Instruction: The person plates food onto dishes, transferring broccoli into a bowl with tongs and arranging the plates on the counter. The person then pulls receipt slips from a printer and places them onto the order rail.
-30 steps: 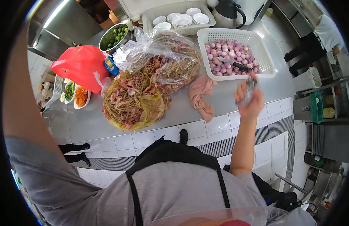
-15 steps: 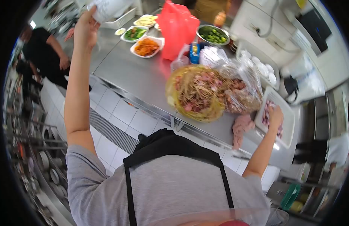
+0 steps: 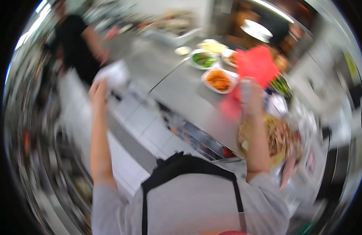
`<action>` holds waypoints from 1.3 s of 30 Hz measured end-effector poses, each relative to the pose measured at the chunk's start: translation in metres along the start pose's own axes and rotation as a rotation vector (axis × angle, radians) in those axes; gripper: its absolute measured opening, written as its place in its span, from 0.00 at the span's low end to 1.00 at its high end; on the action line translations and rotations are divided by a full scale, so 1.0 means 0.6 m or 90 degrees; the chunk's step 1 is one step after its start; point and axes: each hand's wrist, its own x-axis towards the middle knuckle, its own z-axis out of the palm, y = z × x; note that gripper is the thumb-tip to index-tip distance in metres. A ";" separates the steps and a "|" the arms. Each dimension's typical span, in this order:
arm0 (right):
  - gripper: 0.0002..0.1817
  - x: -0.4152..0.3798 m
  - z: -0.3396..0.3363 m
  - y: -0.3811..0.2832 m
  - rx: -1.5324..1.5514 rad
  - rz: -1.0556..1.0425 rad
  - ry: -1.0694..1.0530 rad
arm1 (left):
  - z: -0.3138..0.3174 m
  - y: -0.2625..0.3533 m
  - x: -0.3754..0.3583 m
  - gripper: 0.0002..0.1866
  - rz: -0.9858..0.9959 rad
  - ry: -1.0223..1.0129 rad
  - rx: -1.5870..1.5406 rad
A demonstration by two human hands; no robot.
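Observation:
My left hand [image 3: 98,92] is closed on a blurred white object [image 3: 113,74], held out over the aisle left of the steel counter [image 3: 181,92]. Over the counter, my right hand [image 3: 253,96] is raised beside the red plastic bag [image 3: 257,66]; its fingers are smeared by motion, and a greyish clear thing [image 3: 246,89] shows at them. Just below that hand and forearm lies the bag of brown and pink shredded food [image 3: 278,135]. Left of the red bag sit a white dish of orange food [image 3: 219,80] and a dish of greens [image 3: 203,59].
A person in black [image 3: 77,43] stands at the far left beyond the aisle. A bowl of green pieces [image 3: 280,85] is behind the red bag. A pink cloth [image 3: 289,170] hangs by the counter's edge. Shelving fills the left side.
The view has swung left. My right hand has left the basket of pinkish pieces and moved up beside the red bag. My left hand still holds the white object, now lower in view.

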 end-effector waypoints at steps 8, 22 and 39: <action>0.07 -0.095 -0.190 0.136 0.016 -0.001 0.416 | -0.019 0.007 0.033 0.16 -0.036 -0.034 -0.077; 0.11 -0.242 -0.752 0.532 -0.488 0.187 0.261 | 0.228 0.104 -0.210 0.18 0.057 -0.008 -0.154; 0.14 -0.225 -0.723 0.619 -0.527 -0.012 0.066 | 0.323 0.216 -0.334 0.18 0.099 -0.058 -0.219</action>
